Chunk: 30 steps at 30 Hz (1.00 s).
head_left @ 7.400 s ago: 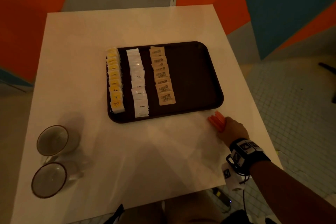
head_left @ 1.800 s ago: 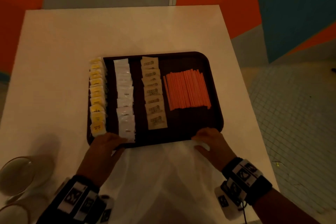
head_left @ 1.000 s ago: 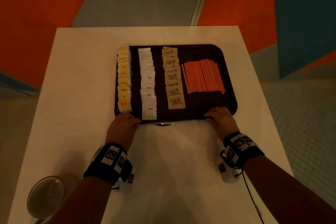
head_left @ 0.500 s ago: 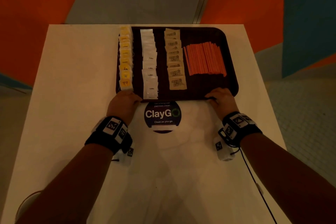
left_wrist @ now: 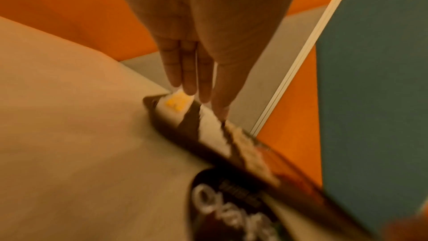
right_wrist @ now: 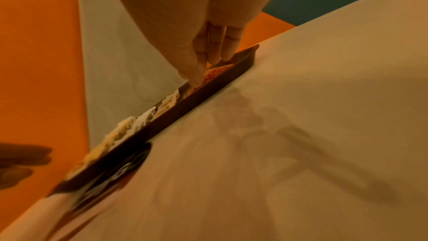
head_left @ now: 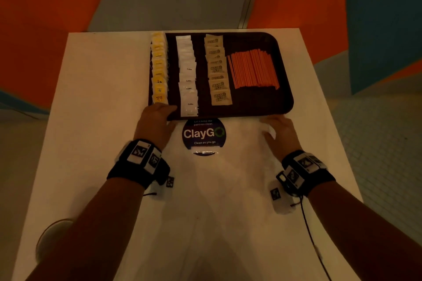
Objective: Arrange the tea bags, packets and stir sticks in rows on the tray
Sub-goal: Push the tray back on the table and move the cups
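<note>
A dark brown tray (head_left: 284, 98) lies at the far end of the white table (head_left: 98, 121). On it run a row of yellow tea bags (head_left: 159, 68), a row of white packets (head_left: 188, 75), a row of brown sugar packets (head_left: 218, 70) and a flat bunch of orange stir sticks (head_left: 253, 70). My left hand (head_left: 157, 118) rests at the tray's near left corner; in the left wrist view its straight fingers (left_wrist: 197, 87) reach over the rim by a yellow tea bag (left_wrist: 177, 102). My right hand (head_left: 277, 125) is at the near right edge, fingertips (right_wrist: 215, 58) against the rim (right_wrist: 185, 105). Neither hand holds anything.
A round dark "ClayGo" sticker (head_left: 204, 133) is stuck to the table just in front of the tray, between my hands. A cup (head_left: 52, 232) sits at the near left edge, partly hidden by my left arm. Orange, grey and teal walls stand behind the table.
The stir sticks went onto the tray. Both hands then pushed the tray away across the table, uncovering the sticker; it has slid a little farther in the last half second.
</note>
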### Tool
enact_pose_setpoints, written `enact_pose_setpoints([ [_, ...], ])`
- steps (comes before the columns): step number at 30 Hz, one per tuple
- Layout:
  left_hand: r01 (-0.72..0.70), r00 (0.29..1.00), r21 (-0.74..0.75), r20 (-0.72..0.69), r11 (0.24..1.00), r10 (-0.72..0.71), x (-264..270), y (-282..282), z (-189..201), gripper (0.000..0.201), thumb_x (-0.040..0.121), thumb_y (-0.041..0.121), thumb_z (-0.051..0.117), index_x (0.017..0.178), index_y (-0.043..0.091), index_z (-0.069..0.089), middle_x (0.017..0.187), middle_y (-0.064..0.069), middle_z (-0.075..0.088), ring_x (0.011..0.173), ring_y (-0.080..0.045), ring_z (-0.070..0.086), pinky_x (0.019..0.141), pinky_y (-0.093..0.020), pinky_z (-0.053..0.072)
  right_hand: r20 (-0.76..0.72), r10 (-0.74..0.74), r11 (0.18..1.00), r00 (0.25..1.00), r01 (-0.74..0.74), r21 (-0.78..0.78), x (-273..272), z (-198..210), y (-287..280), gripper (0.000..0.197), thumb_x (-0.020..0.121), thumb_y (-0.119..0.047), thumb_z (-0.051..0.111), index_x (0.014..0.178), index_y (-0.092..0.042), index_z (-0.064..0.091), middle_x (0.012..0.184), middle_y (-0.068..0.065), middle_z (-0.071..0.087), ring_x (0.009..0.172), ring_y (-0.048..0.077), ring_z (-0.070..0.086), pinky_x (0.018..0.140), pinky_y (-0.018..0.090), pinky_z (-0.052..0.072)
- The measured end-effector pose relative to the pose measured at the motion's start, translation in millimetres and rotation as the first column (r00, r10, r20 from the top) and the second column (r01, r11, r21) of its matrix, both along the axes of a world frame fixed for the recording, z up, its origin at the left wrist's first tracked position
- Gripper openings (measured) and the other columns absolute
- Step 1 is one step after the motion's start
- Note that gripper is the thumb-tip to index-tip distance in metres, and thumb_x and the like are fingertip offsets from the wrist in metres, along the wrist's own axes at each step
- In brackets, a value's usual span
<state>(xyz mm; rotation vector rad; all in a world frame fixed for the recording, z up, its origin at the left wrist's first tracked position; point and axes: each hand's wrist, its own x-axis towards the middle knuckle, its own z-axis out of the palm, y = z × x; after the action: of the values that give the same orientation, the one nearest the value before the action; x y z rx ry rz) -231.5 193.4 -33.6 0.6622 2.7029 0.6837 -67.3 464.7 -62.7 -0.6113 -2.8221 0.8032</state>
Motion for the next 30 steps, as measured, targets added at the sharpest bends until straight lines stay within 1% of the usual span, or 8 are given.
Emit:
enact_pose_setpoints([
  [3, -0.029, 0.999, 0.203, -0.029, 0.979, 0.035, 46.2, -17.3, 35.7, 0.033, 0.082, 0.014, 0.064, 0.115, 0.012, 0.061, 0.113, -0.010, 0.061, 0.100, -0.024, 0.057, 0.091, -0.032, 0.046, -0.052, 0.091, 0.996, 0.995, -0.090, 0.014, 53.0, 5.1, -25.0, 0.024, 0.074, 0.006, 0.064, 0.095, -0.005, 0.070, 0.099, 0.018, 0.068, 0.094, 0.014, 0.048, 0.087, 0.021, 0.036],
  [8, 0.079, 0.997, 0.315, -0.016, 0.946, -0.078, 151.7, -91.3, 100.5, 0.023, 0.080, 0.029, 0.067, 0.103, 0.030, 0.063, 0.102, 0.027, 0.058, 0.093, 0.015, 0.055, 0.083, 0.002, 0.039, 0.142, 0.198, 0.941, 0.970, -0.148, -0.305, 140.7, -5.1, -63.6, 0.020, 0.082, -0.006, 0.064, 0.094, -0.021, 0.067, 0.095, 0.001, 0.067, 0.088, -0.008, 0.054, 0.083, 0.010, 0.042],
  [12, -0.260, 0.965, 0.267, 0.100, 0.928, 0.241, 216.7, -201.7, 93.8, 0.015, 0.079, 0.037, 0.060, 0.089, 0.046, 0.063, 0.096, 0.034, 0.064, 0.082, 0.008, 0.061, 0.066, -0.003, 0.044, 0.201, 0.302, 0.908, 0.932, -0.217, -0.359, 170.0, -4.2, -95.6, 0.018, 0.084, -0.005, 0.062, 0.095, -0.018, 0.068, 0.090, -0.007, 0.061, 0.084, -0.024, 0.048, 0.074, -0.004, 0.034],
  [15, -0.473, 0.873, 0.090, 0.185, 0.877, 0.452, 254.3, -289.8, 65.8, 0.024, 0.080, 0.045, 0.060, 0.104, 0.044, 0.060, 0.109, 0.018, 0.063, 0.100, -0.005, 0.060, 0.084, -0.025, 0.045, 0.208, 0.350, 0.889, 0.913, -0.253, -0.382, 168.9, -0.2, -121.3, 0.014, 0.082, -0.007, 0.065, 0.093, -0.015, 0.068, 0.083, -0.006, 0.059, 0.081, -0.020, 0.049, 0.071, -0.003, 0.035],
  [19, -0.608, 0.766, -0.036, 0.233, 0.793, 0.599, 276.4, -319.0, 47.7, 0.051, 0.076, 0.027, 0.070, 0.120, 0.036, 0.046, 0.118, 0.008, 0.047, 0.109, -0.011, 0.044, 0.087, -0.011, 0.038, 0.188, 0.420, 0.848, 0.888, -0.311, -0.430, 147.8, -1.7, -163.9, 0.012, 0.080, -0.012, 0.068, 0.090, -0.017, 0.069, 0.077, -0.004, 0.056, 0.071, -0.004, 0.053, 0.071, 0.003, 0.038],
  [22, -0.633, 0.740, -0.068, 0.237, 0.771, 0.629, 273.5, -317.9, 26.3, 0.082, 0.061, 0.023, 0.081, 0.131, 0.032, 0.040, 0.133, -0.006, 0.043, 0.115, -0.027, 0.049, 0.091, -0.037, 0.043, 0.191, 0.490, 0.812, 0.851, -0.365, -0.456, 125.6, -5.5, -207.3, 0.013, 0.082, -0.019, 0.066, 0.095, -0.015, 0.068, 0.082, -0.003, 0.056, 0.076, 0.010, 0.053, 0.074, 0.003, 0.037],
  [26, -0.557, 0.796, 0.015, 0.295, 0.831, 0.528, 252.4, -316.5, 8.0, 0.104, 0.051, 0.021, 0.087, 0.139, 0.026, 0.030, 0.142, -0.007, 0.038, 0.124, -0.026, 0.044, 0.101, -0.043, 0.040, 0.161, 0.571, 0.772, 0.805, -0.459, -0.440, 85.9, -5.4, -278.9, 0.035, 0.084, -0.023, 0.065, 0.117, -0.014, 0.059, 0.105, 0.003, 0.058, 0.096, 0.016, 0.053, 0.084, 0.004, 0.031],
  [30, -0.401, 0.864, 0.016, 0.337, 0.916, 0.373, 227.5, -312.6, -2.2, 0.114, 0.046, 0.031, 0.089, 0.140, 0.013, 0.028, 0.142, -0.007, 0.039, 0.131, -0.025, 0.038, 0.107, -0.038, 0.033, 0.171, 0.586, 0.762, 0.792, -0.468, -0.448, 39.5, -0.5, -346.6, 0.079, 0.078, -0.032, 0.070, 0.142, -0.019, 0.027, 0.146, 0.006, 0.034, 0.132, 0.023, 0.031, 0.111, 0.035, 0.024],
])
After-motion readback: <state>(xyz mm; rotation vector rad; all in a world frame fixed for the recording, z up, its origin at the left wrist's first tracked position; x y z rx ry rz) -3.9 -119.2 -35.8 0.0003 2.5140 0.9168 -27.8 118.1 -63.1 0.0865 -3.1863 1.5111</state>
